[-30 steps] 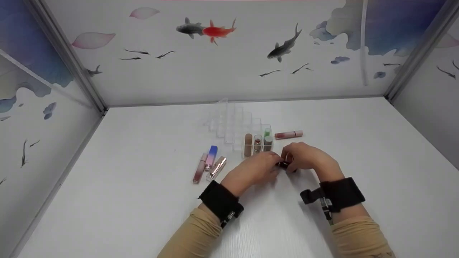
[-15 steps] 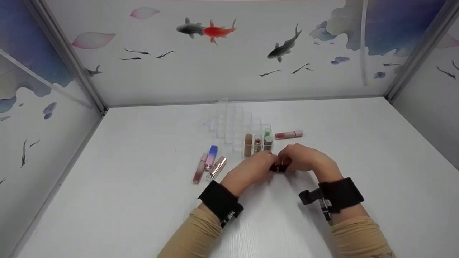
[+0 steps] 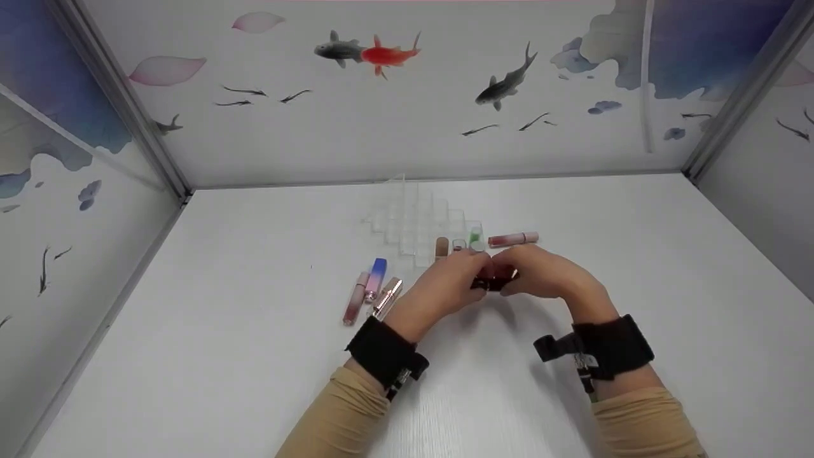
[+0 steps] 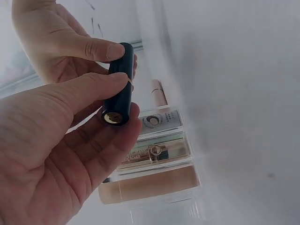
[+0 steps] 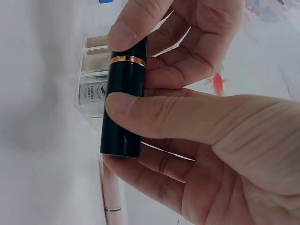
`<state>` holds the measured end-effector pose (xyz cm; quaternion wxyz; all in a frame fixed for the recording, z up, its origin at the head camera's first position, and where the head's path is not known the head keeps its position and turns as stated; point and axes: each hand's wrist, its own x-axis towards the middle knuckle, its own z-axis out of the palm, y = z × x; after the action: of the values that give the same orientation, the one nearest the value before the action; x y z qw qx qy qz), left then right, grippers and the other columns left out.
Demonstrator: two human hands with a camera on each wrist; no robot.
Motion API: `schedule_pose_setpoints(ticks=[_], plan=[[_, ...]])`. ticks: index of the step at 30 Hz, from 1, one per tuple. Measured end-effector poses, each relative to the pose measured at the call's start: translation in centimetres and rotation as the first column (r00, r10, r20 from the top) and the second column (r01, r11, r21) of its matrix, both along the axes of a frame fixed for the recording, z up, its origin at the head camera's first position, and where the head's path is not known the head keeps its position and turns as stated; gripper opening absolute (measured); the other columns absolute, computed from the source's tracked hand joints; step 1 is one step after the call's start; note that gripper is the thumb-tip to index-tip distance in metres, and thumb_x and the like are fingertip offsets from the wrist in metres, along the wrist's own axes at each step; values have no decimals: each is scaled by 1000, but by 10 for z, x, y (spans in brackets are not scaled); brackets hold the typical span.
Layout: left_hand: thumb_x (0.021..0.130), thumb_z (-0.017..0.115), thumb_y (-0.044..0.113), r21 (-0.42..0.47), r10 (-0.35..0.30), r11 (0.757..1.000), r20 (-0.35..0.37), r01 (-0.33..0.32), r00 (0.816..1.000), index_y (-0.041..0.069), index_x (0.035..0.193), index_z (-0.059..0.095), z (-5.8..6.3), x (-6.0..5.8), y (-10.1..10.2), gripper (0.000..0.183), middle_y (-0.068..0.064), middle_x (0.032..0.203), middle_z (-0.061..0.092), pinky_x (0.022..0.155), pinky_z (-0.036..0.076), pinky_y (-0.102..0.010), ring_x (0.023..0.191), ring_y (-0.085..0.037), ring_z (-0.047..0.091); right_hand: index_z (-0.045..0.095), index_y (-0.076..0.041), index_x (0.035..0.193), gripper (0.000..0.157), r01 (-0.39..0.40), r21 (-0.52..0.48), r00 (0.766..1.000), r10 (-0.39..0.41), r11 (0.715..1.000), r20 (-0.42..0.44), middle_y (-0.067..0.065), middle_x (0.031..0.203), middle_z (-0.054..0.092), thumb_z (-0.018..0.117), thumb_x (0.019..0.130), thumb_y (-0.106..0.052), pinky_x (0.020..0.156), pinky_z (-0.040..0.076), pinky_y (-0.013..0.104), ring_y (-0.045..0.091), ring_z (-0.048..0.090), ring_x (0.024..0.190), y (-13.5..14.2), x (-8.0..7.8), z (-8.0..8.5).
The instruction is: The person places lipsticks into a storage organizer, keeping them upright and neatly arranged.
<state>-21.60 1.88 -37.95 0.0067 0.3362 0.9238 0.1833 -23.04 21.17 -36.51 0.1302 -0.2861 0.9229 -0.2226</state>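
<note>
Both hands hold a dark lipstick tube (image 3: 491,284) with a thin gold band, just in front of the clear stepped organizer (image 3: 416,245). My left hand (image 3: 442,286) pinches the tube between thumb and fingers at one end; that end's face is gold in the left wrist view. The thumb and fingers of my right hand (image 3: 547,273) grip the other end, the longer part of the tube (image 5: 123,136) beyond the band. Behind the hands, a brown tube (image 4: 154,185) and a couple of other cosmetics stand in the organizer's front slots, their lower parts hidden in the head view.
A pink lip gloss (image 3: 514,240) lies right of the organizer. On the left lie another lip gloss (image 3: 355,299), a blue-and-pink tube (image 3: 376,280) and a shiny metallic lipstick (image 3: 389,294), partly behind my left wrist. Printed panels (image 3: 407,140) enclose the white table.
The dark tube has first slid left between my hands, then come up and away from me with both of them. The hands now cover more of the cosmetics in the organizer.
</note>
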Motion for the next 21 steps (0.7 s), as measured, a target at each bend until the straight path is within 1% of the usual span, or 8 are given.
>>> schedule_pose_setpoints(ticks=[1,4,6,8,11,14,18,21], plan=[[92,71,13,19,1,1000,-2,-1,1000,10,115,63,2,-1,-2,25,-5,113,67,93,52,-30,107,-18,62,72,-6,93,20,-2,-23,1000,2,1000,-19,5,90,72,73,80,9,83,55,37,26,67,106,0,0,1],[93,69,12,105,9,994,5,-10,1000,10,114,64,7,-3,-7,22,-5,111,68,92,51,-31,105,-18,62,71,-7,96,20,-11,-92,997,5,996,-72,5,94,72,72,83,8,87,57,40,28,66,111,-1,1,3],[93,68,11,190,13,982,6,-13,1000,9,113,64,11,-4,-10,21,-6,111,68,93,51,-29,106,-18,63,71,-8,100,20,-5,-137,995,-8,991,-96,5,97,72,71,86,6,87,57,41,25,67,105,-2,1,5],[93,68,10,287,20,958,12,-23,1000,9,115,64,13,-5,-12,22,-7,111,67,92,53,-25,106,-17,65,71,-8,106,22,13,-186,992,-36,983,-121,6,102,72,69,88,4,88,57,41,22,68,98,-2,1,6],[94,68,9,427,37,904,-7,-30,999,8,118,62,14,-7,-14,25,-8,112,66,88,57,-21,105,-16,67,70,-6,115,26,53,-255,981,-97,965,-165,10,111,73,68,90,2,91,57,44,26,68,103,-5,2,8],[93,69,8,546,66,837,-27,-41,997,7,123,59,15,-8,-14,31,-9,113,66,85,58,-20,105,-16,67,68,-4,122,30,71,-328,967,-145,942,-208,13,118,72,68,91,0,92,57,45,28,69,105,-10,3,10],[93,70,10,653,127,752,-12,-88,992,8,129,55,17,-9,-14,40,-7,116,67,85,57,-17,107,-15,67,67,-6,124,33,76,-414,948,-194,907,-252,12,121,71,68,92,-1,90,59,42,27,70,107,-18,5,12],[92,71,12,700,169,703,2,-122,986,10,130,53,19,-8,-13,42,-6,119,67,86,56,-15,109,-14,66,63,-6,129,38,72,-447,934,-218,892,-284,14,123,71,67,92,1,88,59,41,27,69,112,-24,7,13]])
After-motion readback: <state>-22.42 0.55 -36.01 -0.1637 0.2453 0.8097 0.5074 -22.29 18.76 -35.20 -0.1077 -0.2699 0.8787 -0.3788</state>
